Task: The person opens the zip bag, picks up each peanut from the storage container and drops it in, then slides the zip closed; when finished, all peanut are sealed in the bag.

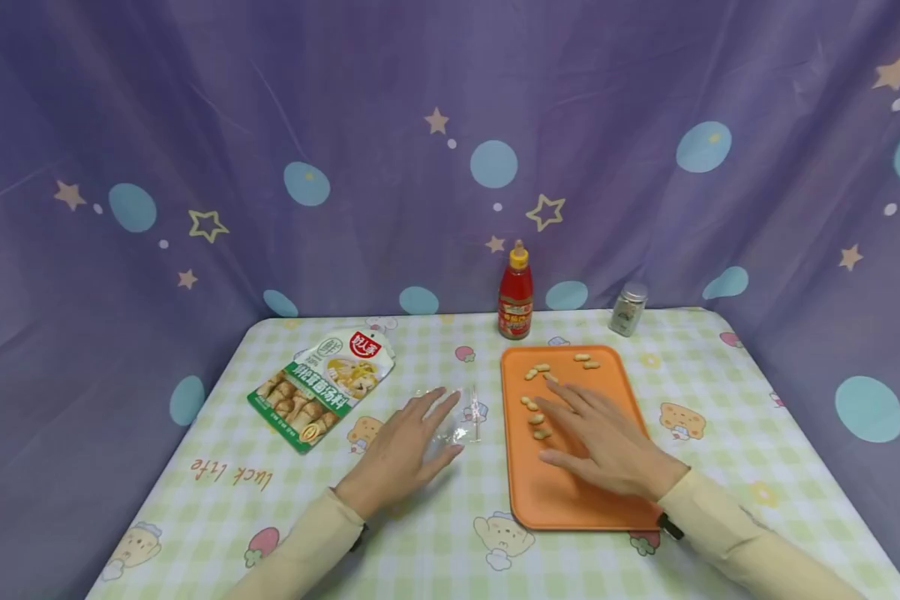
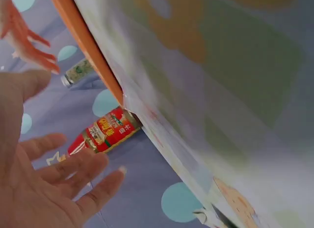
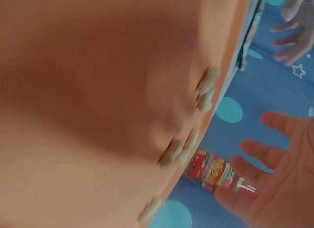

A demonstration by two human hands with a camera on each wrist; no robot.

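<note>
My left hand (image 1: 405, 454) hovers over the left-centre of the table, fingers spread, holding nothing. A clear plastic bag (image 1: 467, 427) lies flat beneath and beside its fingertips; part of it is hidden by the hand. Above the orange tray (image 1: 543, 500) is my right hand (image 1: 607, 442), its fingers extended and nothing in them. Several peanuts (image 1: 537, 419) in their shells lie scattered on the tray, mostly near its left side and far end. The right wrist view shows some peanuts (image 3: 171, 152) below the right hand (image 3: 284, 174), with a gap between.
A red sauce bottle (image 1: 515, 300) with a yellow cap stands behind the tray. Near the back right edge is a small shaker jar (image 1: 629, 310). A green and white food pouch (image 1: 322, 387) lies at the left. Checked cloth (image 1: 217, 542) covers the table, and a purple curtain (image 1: 390, 233) hangs behind.
</note>
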